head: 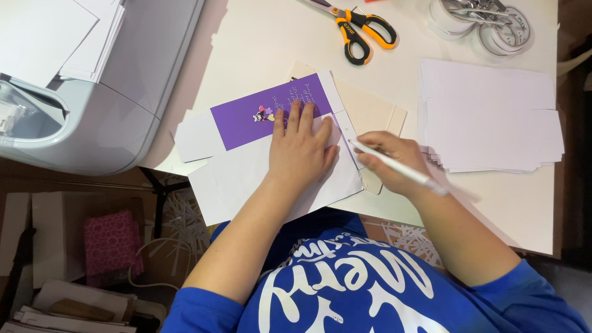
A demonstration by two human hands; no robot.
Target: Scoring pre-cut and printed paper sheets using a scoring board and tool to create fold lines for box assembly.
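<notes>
A flat white card cut-out with a purple printed panel lies on the white table. My left hand presses flat on it, fingers spread over the purple panel's lower edge. My right hand grips a thin white stick-like tool, its tip touching the card's right flap just beside my left hand. A beige board lies under the card.
A stack of white sheets sits at the right. Orange-and-black scissors and tape rolls lie at the far edge. A grey-white machine stands at the left. Paper scraps and boxes lie on the floor.
</notes>
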